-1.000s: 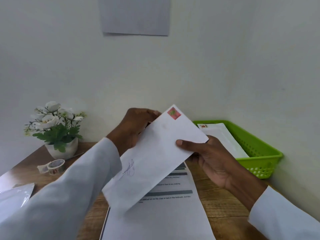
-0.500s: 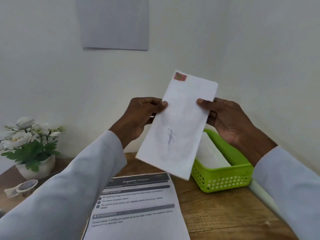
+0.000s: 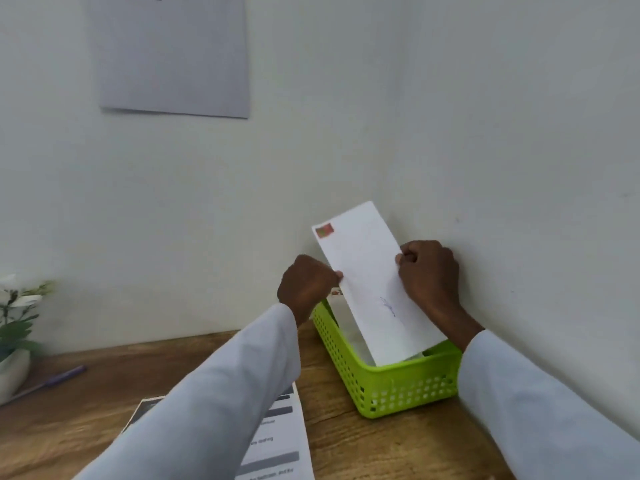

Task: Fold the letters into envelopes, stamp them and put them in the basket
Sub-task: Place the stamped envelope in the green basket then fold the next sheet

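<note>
A white envelope (image 3: 370,278) with a red stamp at its top left corner and a blue scribble stands tilted, its lower end inside the green basket (image 3: 405,389). My left hand (image 3: 306,285) pinches its left edge. On the opposite edge, my right hand (image 3: 429,271) grips it close to the right wall. Another white envelope (image 3: 344,317) lies in the basket behind it, mostly hidden. A printed letter (image 3: 277,441) lies on the wooden table (image 3: 381,448), partly under my left sleeve.
A potted plant with white flowers (image 3: 14,327) stands at the far left, with a purple pen (image 3: 52,379) beside it. The basket sits in the corner where two white walls meet. A grey sheet (image 3: 173,53) hangs on the back wall.
Both hands have carried the envelope from above the letter to the right and down, and its lower end is now in the basket. The view has swung right.
</note>
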